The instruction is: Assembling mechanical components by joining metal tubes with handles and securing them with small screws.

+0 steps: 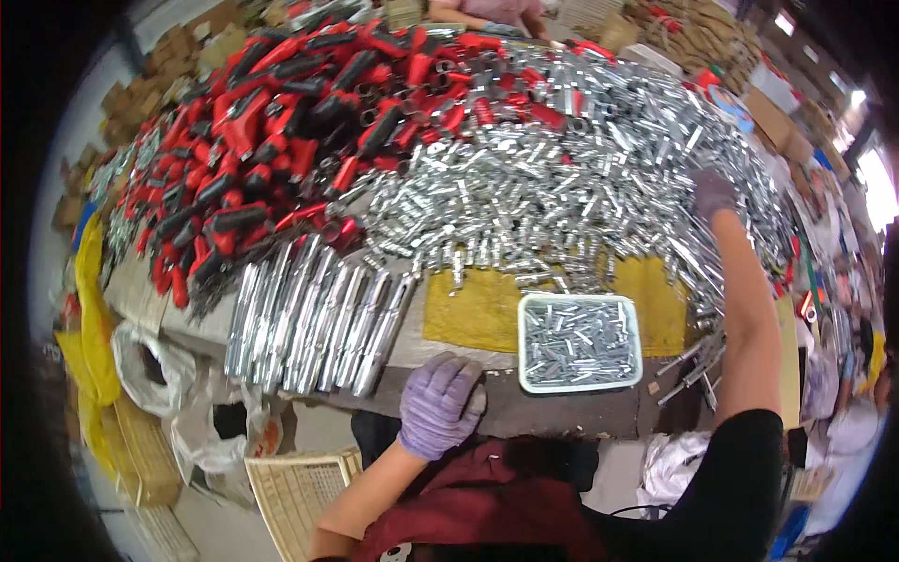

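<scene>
My left hand (442,403), in a purple glove, rests at the front edge of the table with its fingers curled closed. The inside of that fist is hidden. To its right stands a pale green plastic tray (523,348) full of small metal pins (581,342). My right hand (714,194), gloved too, reaches far out to the right side of a big heap of shiny metal parts (524,197). Its fingers are blurred among the parts, so their grip does not show. Left of my left hand lies a row of long chromed tubes (314,323), side by side.
Red-and-black handled tools (253,140) are heaped at the far left. A yellow cloth (468,309) lies under the heap's near edge. Loose thin rods (693,370) lie near the right front edge. Below the table stands a cream plastic basket (300,496). Another person (487,14) is across the table.
</scene>
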`<state>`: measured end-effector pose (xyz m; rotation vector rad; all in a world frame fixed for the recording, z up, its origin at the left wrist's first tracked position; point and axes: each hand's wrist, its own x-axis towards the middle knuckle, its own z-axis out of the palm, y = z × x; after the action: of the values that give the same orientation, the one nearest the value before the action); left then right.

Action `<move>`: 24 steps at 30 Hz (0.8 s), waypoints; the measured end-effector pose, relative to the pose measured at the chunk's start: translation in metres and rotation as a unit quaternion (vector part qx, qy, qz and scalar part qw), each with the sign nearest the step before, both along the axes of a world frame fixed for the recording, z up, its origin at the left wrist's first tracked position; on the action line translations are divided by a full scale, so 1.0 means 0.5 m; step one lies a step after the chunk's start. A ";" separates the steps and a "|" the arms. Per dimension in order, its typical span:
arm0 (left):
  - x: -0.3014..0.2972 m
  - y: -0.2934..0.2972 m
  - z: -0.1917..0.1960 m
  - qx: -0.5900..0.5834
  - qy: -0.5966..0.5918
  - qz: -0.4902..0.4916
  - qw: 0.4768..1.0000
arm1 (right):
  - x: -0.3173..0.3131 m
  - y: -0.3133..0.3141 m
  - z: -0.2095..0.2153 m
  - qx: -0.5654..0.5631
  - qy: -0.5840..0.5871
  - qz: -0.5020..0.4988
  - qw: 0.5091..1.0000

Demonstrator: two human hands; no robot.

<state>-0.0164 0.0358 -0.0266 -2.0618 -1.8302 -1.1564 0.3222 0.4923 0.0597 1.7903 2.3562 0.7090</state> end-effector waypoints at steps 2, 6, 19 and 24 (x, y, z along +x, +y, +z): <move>-0.002 -0.010 -0.001 -0.010 -0.009 0.015 1.000 | -0.069 -0.020 -0.004 0.027 0.032 0.065 0.997; -0.003 -0.020 0.000 -0.007 -0.045 0.023 0.999 | -0.156 -0.192 0.065 0.156 0.159 0.232 0.947; 0.024 -0.061 0.020 -0.058 -0.899 -0.250 0.354 | -0.382 -0.755 0.106 -0.179 0.150 0.478 0.847; 0.054 -0.091 0.010 -0.086 -0.821 -0.187 0.533 | -0.429 -0.796 0.110 -0.249 0.001 0.355 0.901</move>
<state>0.0105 -0.0095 -0.0215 -0.9352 -1.5964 -4.0013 0.1079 0.0943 0.1146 0.7166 2.8359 0.1015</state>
